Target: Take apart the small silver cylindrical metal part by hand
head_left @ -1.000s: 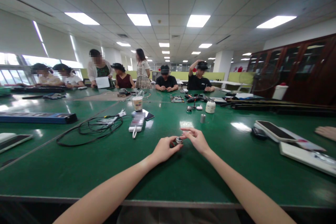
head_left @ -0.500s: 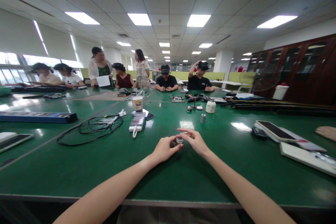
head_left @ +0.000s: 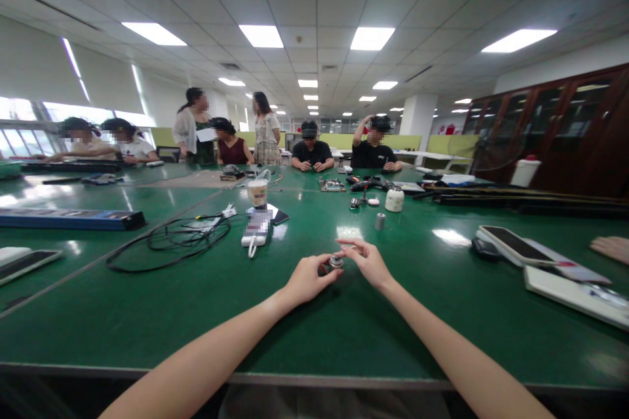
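Observation:
My left hand (head_left: 309,278) grips a small round silver metal part (head_left: 336,262) on the green table, its thumb and fingers around the sides. Above the far right side of that part is my right hand (head_left: 366,262), thumb and fingers drawn together near its top edge. Anything between these right fingertips is too small to make out. A short grey metal cylinder (head_left: 380,221) stands beyond the right hand, apart from both hands.
A white jar (head_left: 394,199) and small parts stand farther back. Left of centre are a drink cup (head_left: 257,192), a white device (head_left: 256,228) and a coiled black cable (head_left: 170,242). Phones (head_left: 514,245) and another person's hand (head_left: 610,246) are at right. Several people sit or stand opposite.
My right hand's fingers have bent and drawn slightly closer together above the metal part. The left hand keeps its hold. A standing person in the background has turned and shifted right.

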`<state>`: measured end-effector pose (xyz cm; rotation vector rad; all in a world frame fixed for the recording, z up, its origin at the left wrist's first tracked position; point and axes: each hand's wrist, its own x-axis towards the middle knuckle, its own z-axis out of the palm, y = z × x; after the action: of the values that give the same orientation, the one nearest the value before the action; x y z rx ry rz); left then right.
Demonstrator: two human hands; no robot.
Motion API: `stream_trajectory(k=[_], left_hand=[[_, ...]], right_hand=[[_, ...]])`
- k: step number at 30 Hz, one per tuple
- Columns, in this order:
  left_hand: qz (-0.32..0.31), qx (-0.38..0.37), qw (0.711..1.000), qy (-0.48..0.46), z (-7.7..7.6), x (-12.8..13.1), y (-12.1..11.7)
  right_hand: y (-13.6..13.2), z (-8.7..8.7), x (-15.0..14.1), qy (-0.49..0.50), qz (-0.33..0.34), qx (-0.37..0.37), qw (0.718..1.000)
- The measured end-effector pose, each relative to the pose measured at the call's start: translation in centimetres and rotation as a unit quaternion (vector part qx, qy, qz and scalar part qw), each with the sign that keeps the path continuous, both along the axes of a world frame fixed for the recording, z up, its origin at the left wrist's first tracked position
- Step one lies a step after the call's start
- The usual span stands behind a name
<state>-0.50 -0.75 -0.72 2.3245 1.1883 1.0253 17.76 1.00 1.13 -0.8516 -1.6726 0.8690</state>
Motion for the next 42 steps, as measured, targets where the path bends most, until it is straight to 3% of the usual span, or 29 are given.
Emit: stream_trajectory(k=[6, 16, 26, 31, 36, 42], left_hand=[[0.0, -0.002, 1.0, -0.004, -0.3, 0.0, 0.2], [0.001, -0.001, 1.0, -0.007, -0.1, 0.0, 0.0], [-0.006, -0.001, 1.0, -0.01, -0.1, -0.1, 0.0], [-0.003, -0.002, 1.0, -0.012, -0.1, -0.1, 0.0], [-0.001, -0.004, 1.0, -0.014, -0.1, 0.0, 0.1], [-0.006, -0.006, 1.0, -0.016, -0.1, 0.0, 0.0]], right_hand=[[-0.3, -0.2, -0.4, -0.005, 0.028, -0.003, 1.0], [0.4, 0.0, 0.3, -0.007, -0.056, 0.029, 0.998], [-0.6, -0.2, -0.5, -0.058, -0.041, 0.067, 0.995], [0.0, -0.2, -0.2, -0.058, -0.064, 0.08, 0.993], [2.3, -1.4, 1.4, -0.105, -0.073, 0.055, 0.99], [3.8, -3.1, 2.9, -0.22, 0.001, 0.008, 0.975]])
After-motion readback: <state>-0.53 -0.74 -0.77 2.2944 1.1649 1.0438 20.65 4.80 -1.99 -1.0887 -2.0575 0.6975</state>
